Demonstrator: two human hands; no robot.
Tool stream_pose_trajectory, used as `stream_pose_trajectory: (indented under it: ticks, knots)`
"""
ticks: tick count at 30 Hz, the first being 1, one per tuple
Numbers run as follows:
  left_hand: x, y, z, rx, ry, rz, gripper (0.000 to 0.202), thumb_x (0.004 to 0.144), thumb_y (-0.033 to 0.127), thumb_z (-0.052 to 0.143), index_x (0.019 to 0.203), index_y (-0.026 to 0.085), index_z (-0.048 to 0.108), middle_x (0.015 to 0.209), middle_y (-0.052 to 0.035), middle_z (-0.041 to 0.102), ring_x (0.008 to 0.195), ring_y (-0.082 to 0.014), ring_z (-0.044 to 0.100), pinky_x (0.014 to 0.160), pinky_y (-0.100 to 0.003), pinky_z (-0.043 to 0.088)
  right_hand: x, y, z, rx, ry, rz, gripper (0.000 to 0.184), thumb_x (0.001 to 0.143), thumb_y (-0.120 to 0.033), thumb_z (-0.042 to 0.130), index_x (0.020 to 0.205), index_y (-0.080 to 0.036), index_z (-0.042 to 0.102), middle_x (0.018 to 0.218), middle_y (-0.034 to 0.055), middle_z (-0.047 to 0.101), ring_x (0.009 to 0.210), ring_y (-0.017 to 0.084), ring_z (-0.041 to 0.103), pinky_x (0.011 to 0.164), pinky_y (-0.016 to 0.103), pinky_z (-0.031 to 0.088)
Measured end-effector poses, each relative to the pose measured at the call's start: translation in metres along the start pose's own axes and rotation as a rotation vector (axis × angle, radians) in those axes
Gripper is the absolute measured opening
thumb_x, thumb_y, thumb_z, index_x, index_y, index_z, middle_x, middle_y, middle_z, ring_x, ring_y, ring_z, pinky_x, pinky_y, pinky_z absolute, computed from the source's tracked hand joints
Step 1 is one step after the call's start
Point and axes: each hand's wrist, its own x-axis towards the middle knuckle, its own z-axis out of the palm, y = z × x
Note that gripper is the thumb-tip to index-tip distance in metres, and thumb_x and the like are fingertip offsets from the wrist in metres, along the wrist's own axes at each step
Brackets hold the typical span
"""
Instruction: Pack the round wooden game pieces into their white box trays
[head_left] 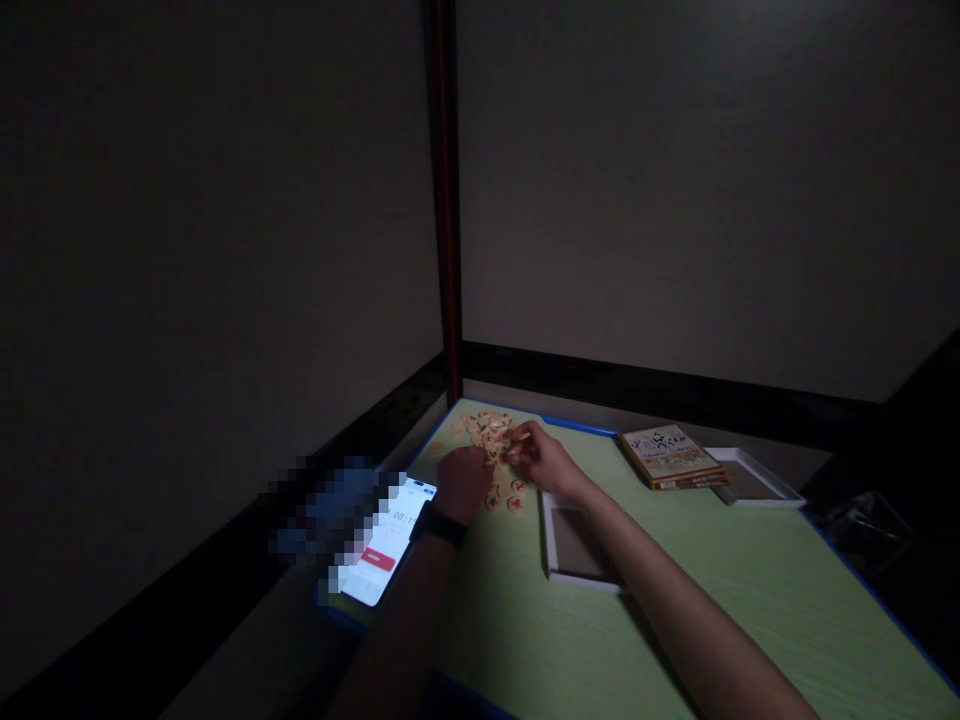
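A light-green, blue-edged table [510,630] carries two shallow, white-rimmed rectangular trays, one mid-table [581,545], one at the far-right corner [754,480]. A flat, colourfully printed box [667,455] lies by the far edge, a lit smartphone [386,540] near the left edge. The left hand [463,480] is curled, the right hand [544,458] bent-fingered, both at round, pale, character-marked pieces [493,432] clustered towards the far-left corner; whether either grips one, I cannot tell.

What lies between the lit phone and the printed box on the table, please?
In the head view, between the phone and the printed box come the left hand, some round pieces, a partly hidden tray and the right hand.
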Motion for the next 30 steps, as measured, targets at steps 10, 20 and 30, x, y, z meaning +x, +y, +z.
stream_pose_trajectory:
  ticks: [10,20,30]
  knots:
    - [-0.003,0.002,0.001,-0.001,0.000,0.044,0.024,0.091,0.031,0.051,0.101,0.020,0.070,0.104,-0.0090,0.072,0.100,-0.0215,0.066,0.083,-0.030,0.048,-0.005,0.005,-0.022,0.472,-0.175,0.073,0.023,0.089,-0.022,0.054,0.109,-0.015,0.061,0.097,0.0111,0.072,0.091,0.018,0.072,0.076,0.028,0.057]
    - [-0.002,0.003,-0.005,-0.006,0.071,-0.030,0.030,0.095,0.025,0.040,0.096,0.017,0.069,0.100,-0.0110,0.070,0.096,-0.0221,0.065,0.079,-0.031,0.048,-0.004,-0.003,-0.004,-0.190,-0.075,-0.049,0.028,0.074,-0.009,0.057,0.093,-0.019,0.075,0.105,0.0083,0.073,0.106,0.023,0.063,0.095,0.031,0.043]
    - [-0.003,0.000,-0.007,0.004,0.161,-0.098,0.024,0.091,0.009,0.040,0.102,0.014,0.061,0.107,-0.0116,0.060,0.098,-0.0196,0.062,0.077,-0.026,0.047,0.020,-0.016,-0.008,-0.568,-0.218,-0.073,0.020,0.074,-0.011,0.061,0.083,-0.022,0.075,0.085,0.0014,0.075,0.082,0.016,0.068,0.071,0.019,0.043]
